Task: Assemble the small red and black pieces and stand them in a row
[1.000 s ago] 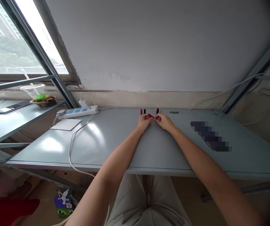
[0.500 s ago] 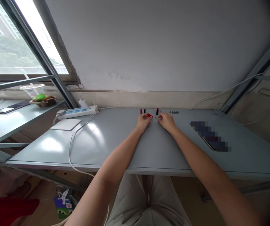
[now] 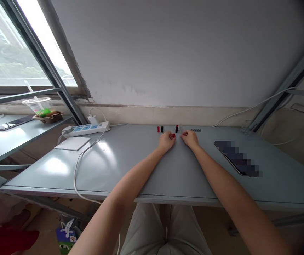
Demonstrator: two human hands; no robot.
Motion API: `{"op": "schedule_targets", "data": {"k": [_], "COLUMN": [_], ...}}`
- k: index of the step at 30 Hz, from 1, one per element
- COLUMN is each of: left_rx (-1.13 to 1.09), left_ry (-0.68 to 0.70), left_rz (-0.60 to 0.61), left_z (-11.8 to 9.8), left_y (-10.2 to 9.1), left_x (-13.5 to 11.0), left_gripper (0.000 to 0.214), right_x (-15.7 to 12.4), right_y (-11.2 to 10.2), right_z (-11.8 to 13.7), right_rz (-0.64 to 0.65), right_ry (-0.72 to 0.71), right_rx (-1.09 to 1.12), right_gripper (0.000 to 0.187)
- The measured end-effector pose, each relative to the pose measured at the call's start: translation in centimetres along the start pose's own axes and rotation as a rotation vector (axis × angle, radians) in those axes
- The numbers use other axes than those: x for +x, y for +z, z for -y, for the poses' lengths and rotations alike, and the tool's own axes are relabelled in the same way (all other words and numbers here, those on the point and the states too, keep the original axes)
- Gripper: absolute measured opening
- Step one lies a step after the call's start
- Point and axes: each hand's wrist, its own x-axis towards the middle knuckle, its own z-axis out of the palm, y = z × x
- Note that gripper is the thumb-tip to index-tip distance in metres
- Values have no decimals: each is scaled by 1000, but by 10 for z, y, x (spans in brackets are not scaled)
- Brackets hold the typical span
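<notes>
My left hand [image 3: 166, 141] is closed around a small red piece [image 3: 174, 135], one end of which shows at the fingertips. Just to its right, my right hand [image 3: 191, 138] has its fingers pinched together at the desk surface; whatever they hold is too small to make out. Behind the hands stand a small red cylinder [image 3: 158, 129], a black cylinder [image 3: 162, 129] and a red-and-black one [image 3: 176, 129]. Something clear stands close to the right fingertips. Several tiny dark pieces [image 3: 195, 130] lie in a row beyond the right hand.
A phone-like dark slab [image 3: 236, 157], partly pixelated, lies on the right of the grey desk [image 3: 136, 156]. On the left are a white power strip [image 3: 88, 129], a flat white box [image 3: 72, 143] and a loose cable [image 3: 79, 166]. A plastic cup [image 3: 39, 104] stands on the side shelf.
My left hand has moved right and turned, so less of the red piece shows. The right hand has shifted slightly right and stays pinched. The view has tilted a little.
</notes>
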Motion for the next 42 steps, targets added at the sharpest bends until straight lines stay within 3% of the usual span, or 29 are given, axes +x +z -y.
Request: {"op": "schedule_targets", "data": {"k": [16,30,37,42], "left_rx": [248,359,362,428], "left_ry": [-107,-158,-57,-27], "left_rz": [9,61,63,116], "left_z": [-11,-10,-13,-16], "left_y": [27,33,25,0], "left_x": [35,45,33,18], "left_gripper": [16,19,22,48], "right_x": [0,0,-1,-2], "right_y": [1,0,1,1], "right_z": [3,6,5,5], "right_rz": [16,36,19,1], "right_ry": [28,45,27,21], "right_rx": [-59,-91,-95,-90], "right_gripper": [20,25,23,23]}}
